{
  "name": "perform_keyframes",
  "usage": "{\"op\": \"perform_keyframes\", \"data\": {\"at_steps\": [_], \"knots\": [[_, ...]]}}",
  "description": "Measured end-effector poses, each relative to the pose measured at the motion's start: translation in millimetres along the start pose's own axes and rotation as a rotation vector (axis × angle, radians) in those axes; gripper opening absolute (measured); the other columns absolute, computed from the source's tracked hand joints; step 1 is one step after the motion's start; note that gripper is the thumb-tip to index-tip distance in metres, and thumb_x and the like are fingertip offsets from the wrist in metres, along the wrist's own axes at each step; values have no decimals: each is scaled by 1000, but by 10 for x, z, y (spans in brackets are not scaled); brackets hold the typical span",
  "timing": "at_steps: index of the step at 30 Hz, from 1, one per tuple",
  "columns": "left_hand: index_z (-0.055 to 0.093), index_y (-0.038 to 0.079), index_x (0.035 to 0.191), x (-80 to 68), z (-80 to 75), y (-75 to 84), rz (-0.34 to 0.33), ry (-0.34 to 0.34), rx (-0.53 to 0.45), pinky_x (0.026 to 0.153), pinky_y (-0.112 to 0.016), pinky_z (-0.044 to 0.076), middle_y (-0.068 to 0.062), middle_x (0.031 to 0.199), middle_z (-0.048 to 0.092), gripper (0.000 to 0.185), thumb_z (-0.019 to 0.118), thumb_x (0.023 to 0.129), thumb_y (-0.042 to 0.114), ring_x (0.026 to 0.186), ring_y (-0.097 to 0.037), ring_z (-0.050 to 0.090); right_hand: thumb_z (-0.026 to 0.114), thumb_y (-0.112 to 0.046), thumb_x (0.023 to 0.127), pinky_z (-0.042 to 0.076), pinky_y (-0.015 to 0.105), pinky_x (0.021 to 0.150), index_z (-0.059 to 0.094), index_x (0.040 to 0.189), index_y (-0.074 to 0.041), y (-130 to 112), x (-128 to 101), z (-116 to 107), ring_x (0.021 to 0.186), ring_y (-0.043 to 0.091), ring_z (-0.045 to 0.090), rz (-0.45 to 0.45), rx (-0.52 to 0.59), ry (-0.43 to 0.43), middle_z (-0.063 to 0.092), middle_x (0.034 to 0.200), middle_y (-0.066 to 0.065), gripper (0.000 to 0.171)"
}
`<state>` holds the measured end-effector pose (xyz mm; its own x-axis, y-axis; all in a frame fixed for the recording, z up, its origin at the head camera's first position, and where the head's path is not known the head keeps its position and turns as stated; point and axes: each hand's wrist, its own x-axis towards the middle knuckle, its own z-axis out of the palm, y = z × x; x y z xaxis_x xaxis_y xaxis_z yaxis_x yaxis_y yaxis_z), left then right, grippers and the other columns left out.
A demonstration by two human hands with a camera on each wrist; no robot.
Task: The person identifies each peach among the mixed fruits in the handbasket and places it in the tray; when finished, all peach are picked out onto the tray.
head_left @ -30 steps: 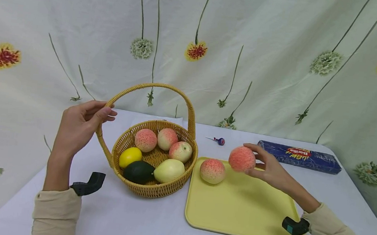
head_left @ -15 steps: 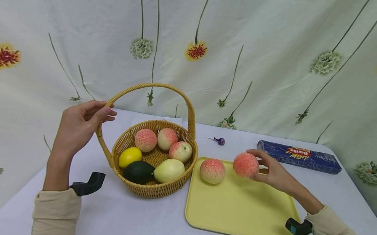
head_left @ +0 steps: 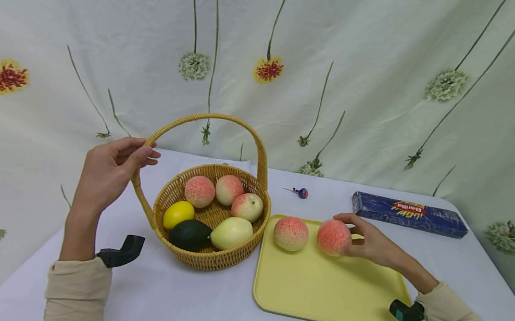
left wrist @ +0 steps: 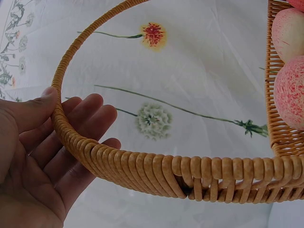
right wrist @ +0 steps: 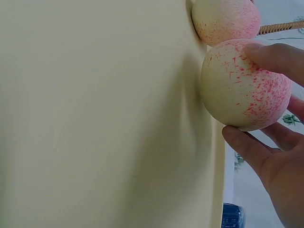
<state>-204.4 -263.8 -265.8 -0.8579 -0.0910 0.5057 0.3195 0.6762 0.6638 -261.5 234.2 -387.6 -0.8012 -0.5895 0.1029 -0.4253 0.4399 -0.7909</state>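
Note:
My left hand pinches the side of the arched handle of a wicker basket, thumb on one side and fingers behind. Inside the basket lie several fruits: pink peaches, a yellow lemon, a dark green avocado-shaped fruit and a pale yellow-green oval fruit. Over the yellow tray my right hand holds a pink and cream peach between thumb and fingers, low over the tray's far part. Just left of it, another peach rests on the tray.
Behind the tray a lollipop lies on the white tablecloth. A blue Barilla box is at the back right, beyond the right hand. A flowered curtain hangs behind the table.
My right hand has carried the peach slightly right, then down closer to the tray. The left hand and the basket have stayed in place.

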Motion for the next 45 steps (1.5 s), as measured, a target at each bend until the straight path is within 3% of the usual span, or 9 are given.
{"op": "perform_keyframes", "data": {"at_steps": [22, 37, 45], "knots": [[62, 6, 126, 5, 10, -11, -1, 1, -2, 75, -8, 49, -15, 106, 69, 37, 56, 97, 28, 86, 2, 66, 74, -11, 83, 52, 44, 91, 41, 137, -2, 51, 20, 62, 116, 41, 52, -21, 15, -51, 47, 133, 23, 64], [62, 6, 126, 2, 2, -21, -11, 3, 2, 76, -9, 49, -14, 106, 69, 37, 56, 97, 27, 86, 2, 66, 75, -8, 80, 49, 55, 91, 38, 140, 4, 43, 55, 140, 113, 44, 52, -67, -5, -37, 40, 135, 28, 71], [61, 6, 126, 13, 11, -22, -16, -1, -7, 76, -9, 50, -15, 107, 69, 36, 56, 97, 26, 84, 5, 65, 75, -11, 80, 52, 50, 89, 37, 141, 2, 23, 45, 141, 113, 41, 54, -26, -18, -50, 45, 134, 26, 73]]}}
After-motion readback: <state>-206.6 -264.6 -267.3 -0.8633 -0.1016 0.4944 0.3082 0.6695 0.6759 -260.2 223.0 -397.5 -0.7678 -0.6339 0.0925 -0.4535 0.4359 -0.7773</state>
